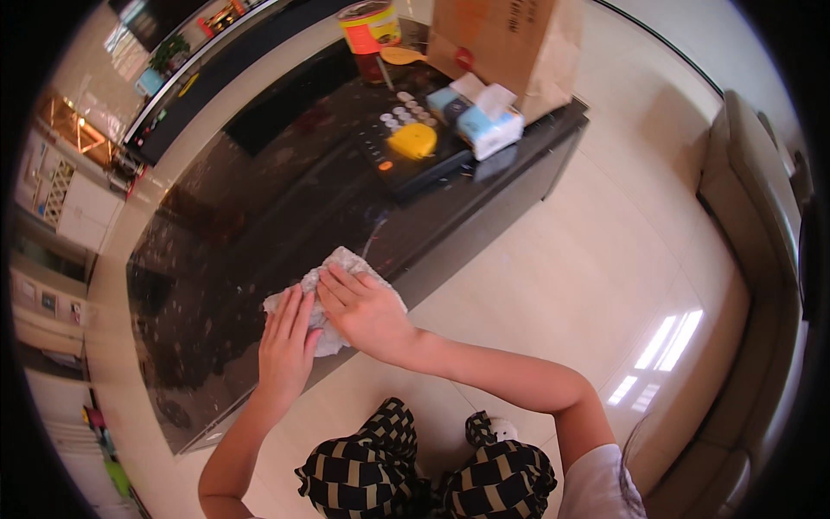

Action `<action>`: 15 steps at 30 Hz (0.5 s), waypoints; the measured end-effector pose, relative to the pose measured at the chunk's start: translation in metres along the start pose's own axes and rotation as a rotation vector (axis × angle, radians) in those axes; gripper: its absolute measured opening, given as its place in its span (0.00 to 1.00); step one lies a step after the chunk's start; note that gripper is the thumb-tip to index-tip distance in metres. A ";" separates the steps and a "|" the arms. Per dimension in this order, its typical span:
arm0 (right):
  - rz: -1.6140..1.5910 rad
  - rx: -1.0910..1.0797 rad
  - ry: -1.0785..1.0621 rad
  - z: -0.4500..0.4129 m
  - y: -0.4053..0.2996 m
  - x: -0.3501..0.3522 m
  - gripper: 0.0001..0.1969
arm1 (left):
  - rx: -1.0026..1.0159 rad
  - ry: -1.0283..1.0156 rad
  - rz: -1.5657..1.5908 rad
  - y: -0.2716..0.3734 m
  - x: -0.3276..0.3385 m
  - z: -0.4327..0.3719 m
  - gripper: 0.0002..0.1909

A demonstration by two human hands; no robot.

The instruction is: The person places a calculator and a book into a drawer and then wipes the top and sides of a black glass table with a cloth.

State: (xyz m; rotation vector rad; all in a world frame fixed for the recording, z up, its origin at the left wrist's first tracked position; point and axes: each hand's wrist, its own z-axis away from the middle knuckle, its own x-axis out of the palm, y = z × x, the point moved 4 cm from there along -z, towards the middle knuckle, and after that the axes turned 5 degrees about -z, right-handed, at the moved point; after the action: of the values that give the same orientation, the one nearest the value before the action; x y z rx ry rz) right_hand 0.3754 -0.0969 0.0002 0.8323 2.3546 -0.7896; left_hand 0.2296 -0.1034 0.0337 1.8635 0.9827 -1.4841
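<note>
A pale, crumpled cloth lies on the dark glossy top of a low table, close to its near edge. My left hand rests flat on the cloth's left part, fingers pointing away from me. On the right part lies my right hand, palm down, its fingers stretched out over the fabric. Both hands press on the cloth without gripping it, and they are close together. Small light specks and smears show on the tabletop around them.
Farther along the table are a black panel with buttons bearing a yellow object, a tissue pack, a brown paper bag and a red-yellow can. A sofa stands at the right.
</note>
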 end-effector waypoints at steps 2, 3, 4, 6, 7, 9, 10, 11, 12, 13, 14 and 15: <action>0.033 -0.051 -0.114 -0.008 0.001 0.000 0.20 | 0.051 -0.130 0.054 -0.010 0.003 0.000 0.31; 0.031 -0.066 -0.129 -0.011 0.005 -0.002 0.20 | 0.034 -0.123 0.064 -0.015 0.002 -0.004 0.31; -0.032 -0.061 -0.160 -0.014 0.009 -0.002 0.19 | 0.048 -0.205 0.088 -0.017 0.003 -0.008 0.33; -0.077 -0.075 -0.237 -0.019 0.014 -0.005 0.19 | 0.084 -0.372 0.137 -0.025 0.015 -0.010 0.38; -0.076 -0.085 -0.251 -0.022 0.016 -0.007 0.19 | 0.073 -0.365 0.148 -0.029 0.017 -0.012 0.38; -0.044 -0.131 -0.292 -0.024 0.015 -0.006 0.20 | 0.163 -0.386 0.093 -0.031 0.017 -0.013 0.39; -0.027 -0.141 -0.279 -0.025 0.013 -0.006 0.19 | 0.193 -0.417 0.099 -0.034 0.017 -0.012 0.39; -0.029 -0.150 -0.286 -0.028 0.013 -0.008 0.19 | 0.183 -0.412 0.103 -0.036 0.017 -0.014 0.39; -0.053 -0.151 -0.304 -0.029 0.015 -0.008 0.19 | 0.205 -0.442 0.100 -0.037 0.019 -0.013 0.38; -0.077 -0.153 -0.322 -0.030 0.017 -0.007 0.19 | 0.226 -0.471 0.098 -0.039 0.021 -0.013 0.38; -0.118 -0.149 -0.333 -0.031 0.020 -0.006 0.18 | 0.219 -0.492 0.110 -0.039 0.021 -0.014 0.38; -0.126 -0.154 -0.340 -0.033 0.021 -0.006 0.18 | 0.207 -0.494 0.114 -0.040 0.022 -0.017 0.38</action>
State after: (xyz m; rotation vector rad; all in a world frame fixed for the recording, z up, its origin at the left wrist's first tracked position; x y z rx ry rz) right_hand 0.3846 -0.0638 0.0195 0.4481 2.1444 -0.7243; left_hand 0.2091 -0.0626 0.0166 1.5338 0.4978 -1.9046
